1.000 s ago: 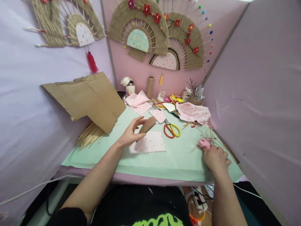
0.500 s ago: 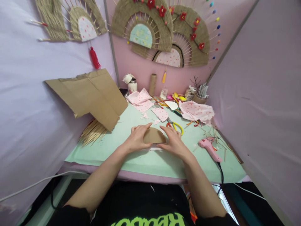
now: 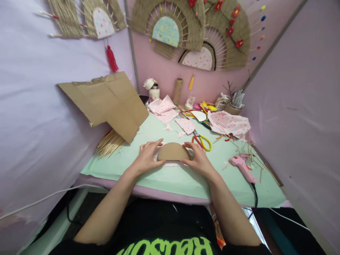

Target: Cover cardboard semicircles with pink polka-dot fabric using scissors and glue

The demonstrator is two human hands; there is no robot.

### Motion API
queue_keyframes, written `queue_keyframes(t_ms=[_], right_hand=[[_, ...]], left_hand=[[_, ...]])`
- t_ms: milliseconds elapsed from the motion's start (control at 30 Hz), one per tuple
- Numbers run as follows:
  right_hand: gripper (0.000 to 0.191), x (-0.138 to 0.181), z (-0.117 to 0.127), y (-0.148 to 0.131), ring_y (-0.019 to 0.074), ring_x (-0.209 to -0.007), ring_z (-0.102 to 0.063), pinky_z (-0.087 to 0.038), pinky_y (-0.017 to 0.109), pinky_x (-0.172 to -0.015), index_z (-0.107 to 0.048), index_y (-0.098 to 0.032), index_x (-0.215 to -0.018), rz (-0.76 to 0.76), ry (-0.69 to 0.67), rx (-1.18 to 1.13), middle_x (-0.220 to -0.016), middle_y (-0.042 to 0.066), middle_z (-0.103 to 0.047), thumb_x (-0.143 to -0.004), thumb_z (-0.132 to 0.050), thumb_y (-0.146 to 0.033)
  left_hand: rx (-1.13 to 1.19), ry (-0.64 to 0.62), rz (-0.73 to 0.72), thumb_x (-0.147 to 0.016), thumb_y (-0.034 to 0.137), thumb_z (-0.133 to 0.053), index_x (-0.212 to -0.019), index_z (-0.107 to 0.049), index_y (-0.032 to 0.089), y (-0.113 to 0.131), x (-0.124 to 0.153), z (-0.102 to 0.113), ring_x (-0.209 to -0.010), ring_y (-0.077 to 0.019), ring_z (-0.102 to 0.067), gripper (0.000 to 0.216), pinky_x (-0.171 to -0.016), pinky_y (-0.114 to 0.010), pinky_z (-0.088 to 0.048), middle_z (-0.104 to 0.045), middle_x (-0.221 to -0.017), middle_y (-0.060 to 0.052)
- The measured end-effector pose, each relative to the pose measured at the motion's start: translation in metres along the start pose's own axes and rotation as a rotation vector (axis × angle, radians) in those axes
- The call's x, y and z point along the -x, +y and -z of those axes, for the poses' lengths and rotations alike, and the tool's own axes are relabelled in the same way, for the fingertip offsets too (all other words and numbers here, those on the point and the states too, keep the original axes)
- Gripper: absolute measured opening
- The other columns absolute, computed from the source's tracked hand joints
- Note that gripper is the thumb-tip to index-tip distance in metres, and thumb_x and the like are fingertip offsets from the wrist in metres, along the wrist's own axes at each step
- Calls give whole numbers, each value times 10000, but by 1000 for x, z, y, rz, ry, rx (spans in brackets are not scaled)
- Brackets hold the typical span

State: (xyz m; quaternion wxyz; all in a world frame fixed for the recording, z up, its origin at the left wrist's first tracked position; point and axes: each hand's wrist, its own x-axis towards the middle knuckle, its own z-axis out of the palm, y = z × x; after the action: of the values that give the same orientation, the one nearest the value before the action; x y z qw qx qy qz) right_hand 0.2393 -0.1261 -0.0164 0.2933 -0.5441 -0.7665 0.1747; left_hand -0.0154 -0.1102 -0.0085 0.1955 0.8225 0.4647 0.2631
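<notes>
A brown cardboard half-circle (image 3: 174,152) lies on a pale piece of cloth (image 3: 172,164), its straight edge facing me. My left hand (image 3: 147,156) curves around its left end, thumb at the lower corner and fingers by the arc. Around the right end is my right hand (image 3: 198,157), thumb against the straight edge and index finger at the curve. Just beyond lie scissors (image 3: 204,142) with red and yellow handles and a dotted pink half-circle of cloth (image 3: 185,125). Most of the pale cloth is hidden under the cardboard.
A pink glue gun (image 3: 241,168) lies at the right, its cord over the table edge. Bamboo sticks (image 3: 110,141) and a large cardboard sheet (image 3: 106,102) stand left. Dotted pink cloth (image 3: 230,124) lies at the back. Woven fans (image 3: 191,39) hang on the wall.
The view has shifted slightly. My left hand has eased outward from the cardboard's arc, so more of the half-circle and the pale cloth shows. My right hand stays at its end.
</notes>
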Motion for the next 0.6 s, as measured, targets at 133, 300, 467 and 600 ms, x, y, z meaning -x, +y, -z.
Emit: queue_keyframes(t_ms=[133,300,467,600], right_hand=[[584,1,-3,-1,277,-1185,-456,-312,454,-959,-467,-228,-1210,-22,-23,-4,-1227,94,-589,-698,-698,-387],[575,1,-6,0,283,-1197,-449,-299,464,-965,-462,-238,-1207,-27,-34,5,-1236,94,-574,-701,-685,-395],[547,-1,-7,-2,288,-1196,-447,-304,459,-959,-474,-240,-1203,-45,-50,12,-1238,100,-564,-711,-663,-384],[572,-2,-9,-2,285,-1192,-443,-299,449,-953,-470,-238,-1206,-58,-58,19,-1244,94,-565,-694,-672,-397]], left_hand=[[2,29,32,-696,398,-682,-1384,-337,284,2,8,-4,-1170,-290,-449,778,-973,-424,-248,-570,-1255,-64],[5,30,42,-710,397,-665,-1386,-333,277,3,9,-3,-1166,-289,-454,763,-962,-420,-251,-574,-1256,-70],[-21,30,44,-718,387,-641,-1384,-341,276,4,10,-4,-1166,-303,-442,739,-953,-434,-236,-577,-1256,-73],[-40,31,46,-714,384,-635,-1382,-348,280,5,9,-5,-1167,-319,-428,735,-950,-451,-216,-583,-1250,-74]])
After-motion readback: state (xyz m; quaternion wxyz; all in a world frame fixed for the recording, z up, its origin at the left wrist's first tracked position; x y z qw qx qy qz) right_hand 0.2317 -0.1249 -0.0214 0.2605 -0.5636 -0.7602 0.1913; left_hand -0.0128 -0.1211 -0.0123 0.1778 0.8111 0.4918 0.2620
